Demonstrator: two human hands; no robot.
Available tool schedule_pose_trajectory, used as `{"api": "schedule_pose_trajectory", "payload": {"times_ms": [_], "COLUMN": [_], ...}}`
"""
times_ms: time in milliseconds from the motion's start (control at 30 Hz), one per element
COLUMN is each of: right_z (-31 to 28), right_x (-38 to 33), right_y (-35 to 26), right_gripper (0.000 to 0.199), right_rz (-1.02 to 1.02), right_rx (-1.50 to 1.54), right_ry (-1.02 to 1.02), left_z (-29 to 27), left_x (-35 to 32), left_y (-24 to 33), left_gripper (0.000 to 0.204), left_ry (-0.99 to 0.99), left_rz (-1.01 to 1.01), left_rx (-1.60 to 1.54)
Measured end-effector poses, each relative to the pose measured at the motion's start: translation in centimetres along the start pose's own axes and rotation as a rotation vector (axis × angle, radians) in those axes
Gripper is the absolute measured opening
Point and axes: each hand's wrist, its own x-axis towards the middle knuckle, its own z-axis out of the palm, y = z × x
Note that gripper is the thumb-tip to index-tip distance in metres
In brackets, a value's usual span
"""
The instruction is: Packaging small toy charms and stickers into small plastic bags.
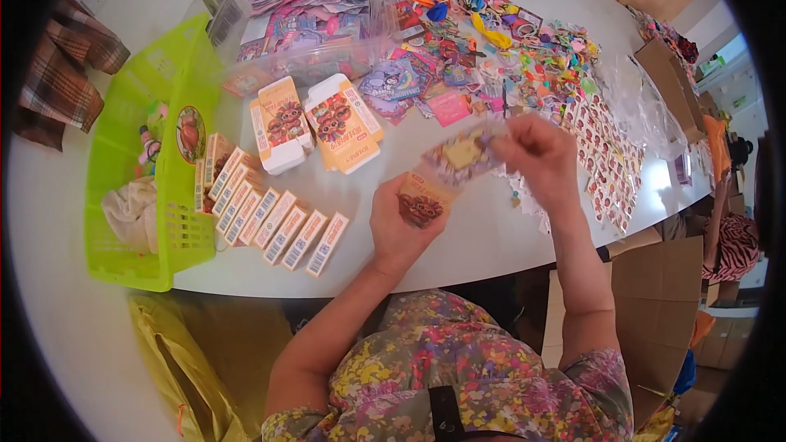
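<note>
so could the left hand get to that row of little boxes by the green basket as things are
Probably yes, but not freely: the left hand is holding a small box. The row of little boxes lies just to its left on bare table, beside the green basket, with nothing between them.

Bright, even daylight fills the scene, and it seems to come from the upper right, where the white desk [508, 237] shows a pale glare patch near its far edge. Shadows are soft and short; the area under the desk edge falls darker. The right hand [536, 151] and the card it pinches are smeared by motion blur, while the left hand [401, 221] is sharper. Fisheye distortion bends the desk edge, and a black vignette rings the corners.
</note>
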Motion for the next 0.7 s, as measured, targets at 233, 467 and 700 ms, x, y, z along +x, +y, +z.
{"api": "schedule_pose_trajectory", "payload": {"times_ms": [233, 467, 700], "right_z": [0.5, 2.4, 2.5], "right_x": [-2.8, -3.2, -3.9], "right_y": [0.4, 1.2, 2.0], "right_gripper": [0.011, 0.007, 0.021], "right_rz": [-0.365, -0.576, -0.589], "right_rx": [-0.532, -0.664, -0.689], "right_ry": [-0.03, -0.061, -0.02], "left_z": [0.0, 0.1, 0.4], "left_x": [0.1, -0.2, -0.7], "left_y": [0.6, 0.7, -0.6], "left_gripper": [0.071, 0.069, 0.073], "left_ry": [0.038, 0.03, -0.048], "left_rz": [0.127, 0.292, 0.127], "left_rx": [0.065, 0.206, -0.093]}}
